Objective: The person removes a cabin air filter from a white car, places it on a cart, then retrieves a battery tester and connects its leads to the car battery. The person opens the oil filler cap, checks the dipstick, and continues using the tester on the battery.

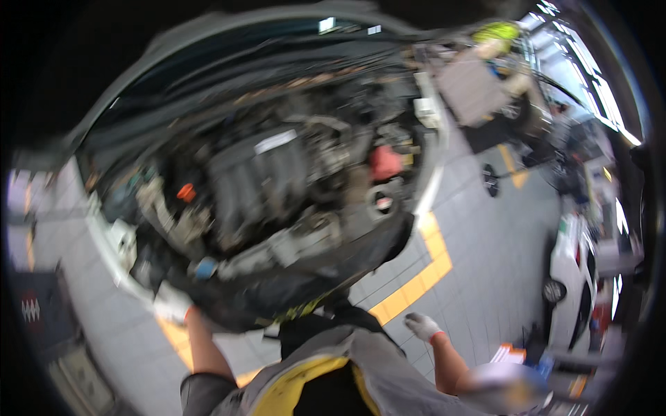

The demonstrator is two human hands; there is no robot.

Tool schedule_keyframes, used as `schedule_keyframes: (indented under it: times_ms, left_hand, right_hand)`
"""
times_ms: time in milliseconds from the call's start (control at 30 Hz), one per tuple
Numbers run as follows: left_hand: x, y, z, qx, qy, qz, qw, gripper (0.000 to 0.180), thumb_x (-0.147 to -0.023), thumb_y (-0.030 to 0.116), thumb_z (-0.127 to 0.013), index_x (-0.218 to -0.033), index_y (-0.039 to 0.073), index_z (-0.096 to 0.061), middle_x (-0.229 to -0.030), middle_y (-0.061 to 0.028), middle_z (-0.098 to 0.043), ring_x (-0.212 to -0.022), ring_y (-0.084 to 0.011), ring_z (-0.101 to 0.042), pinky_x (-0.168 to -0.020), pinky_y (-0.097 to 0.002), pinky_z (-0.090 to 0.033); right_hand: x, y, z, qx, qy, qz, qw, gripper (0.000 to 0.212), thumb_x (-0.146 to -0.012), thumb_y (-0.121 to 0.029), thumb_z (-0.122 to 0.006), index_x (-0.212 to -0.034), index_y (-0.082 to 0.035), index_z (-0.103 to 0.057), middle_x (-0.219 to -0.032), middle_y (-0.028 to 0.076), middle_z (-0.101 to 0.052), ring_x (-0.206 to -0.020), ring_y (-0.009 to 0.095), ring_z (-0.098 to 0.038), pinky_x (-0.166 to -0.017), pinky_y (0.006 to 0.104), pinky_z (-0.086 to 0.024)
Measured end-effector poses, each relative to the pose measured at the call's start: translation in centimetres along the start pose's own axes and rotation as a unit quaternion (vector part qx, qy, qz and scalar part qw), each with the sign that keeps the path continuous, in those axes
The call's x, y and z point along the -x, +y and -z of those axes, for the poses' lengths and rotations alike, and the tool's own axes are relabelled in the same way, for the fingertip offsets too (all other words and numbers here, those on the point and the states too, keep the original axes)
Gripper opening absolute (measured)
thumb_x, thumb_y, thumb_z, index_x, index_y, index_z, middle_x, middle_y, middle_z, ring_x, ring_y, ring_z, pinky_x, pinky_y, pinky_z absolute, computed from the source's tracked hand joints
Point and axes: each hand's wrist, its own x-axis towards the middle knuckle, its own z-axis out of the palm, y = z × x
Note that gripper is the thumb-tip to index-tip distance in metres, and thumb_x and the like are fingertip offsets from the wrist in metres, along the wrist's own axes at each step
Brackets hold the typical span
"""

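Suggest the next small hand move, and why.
Probably bring the right hand to the black covering in front of the engine: it seems empty, out over the floor tiles, while the left hand is by the covering's left end.

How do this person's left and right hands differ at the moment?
The left hand is at the front corner of the car; the right hand is apart from it, over the tiled floor. The left hand's glove looks mostly white, while the right hand's looks darker toward the fingertips, though both are blurred. Both hands wear pale gloves with an orange-red cuff edge.
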Motion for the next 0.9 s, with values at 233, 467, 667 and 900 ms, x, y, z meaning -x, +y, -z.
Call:
schedule_keyframes:
  times_ms: [233, 467, 667, 900]
  left_hand:
    - [-2.7, 3.2, -0.2, -0.089, -0.096, -0.099, 0.986, 0.023, -0.095, 0.023, -0.077, -0.099, 0.001, -0.071, -0.112, -0.021, -0.068, -0.104, -0.0411, -0.065, -0.091, -0.0503, -0.052]
    - [-3.9, 3.4, -5.2, -0.365, -0.347, -0.364, 0.783, 0.018, -0.086, 0.017, -0.061, -0.098, 0.017, -0.075, -0.101, -0.0036, -0.075, -0.112, -0.0271, -0.062, -0.103, -0.0499, -0.043]
    - [-5.2, 3.4, -8.4, -0.455, -0.564, -0.267, 0.636, 0.031, -0.093, 0.031, -0.058, -0.106, 0.017, -0.083, -0.116, -0.0122, -0.08, -0.116, -0.0328, -0.073, -0.105, -0.049, -0.044]
    - [-3.1, 3.9, -3.6, -0.285, -0.375, -0.398, 0.787, 0.028, -0.088, 0.031, -0.073, -0.106, 0.01, -0.071, -0.118, -0.0107, -0.073, -0.124, -0.0328, -0.062, -0.116, -0.0583, -0.037]
  right_hand:
    - [-3.6, 1.9, -1.0, -0.178, -0.026, 0.03, 0.983, 0.044, -0.104, -0.024, -0.068, -0.138, 0.003, -0.064, -0.113, 0.009, -0.073, -0.093, 0.016, -0.067, -0.08, 0.032, -0.055]
    - [-4.2, -1.1, 1.3, -0.153, 0.011, 0.081, 0.985, 0.046, -0.104, -0.025, -0.065, -0.138, 0.006, -0.064, -0.115, 0.012, -0.075, -0.1, 0.017, -0.068, -0.089, 0.0309, -0.055]
    - [-0.8, -3.0, 2.2, -0.113, 0.043, 0.089, 0.989, 0.048, -0.103, -0.029, -0.067, -0.139, 0.003, -0.064, -0.128, 0.018, -0.074, -0.119, 0.025, -0.07, -0.103, 0.0354, -0.054]
    - [1.6, 1.0, 2.7, -0.062, 0.024, 0.004, 0.998, 0.055, -0.103, -0.04, -0.062, -0.14, 0.001, -0.065, -0.137, 0.02, -0.071, -0.13, 0.033, -0.066, -0.11, 0.0395, -0.051]
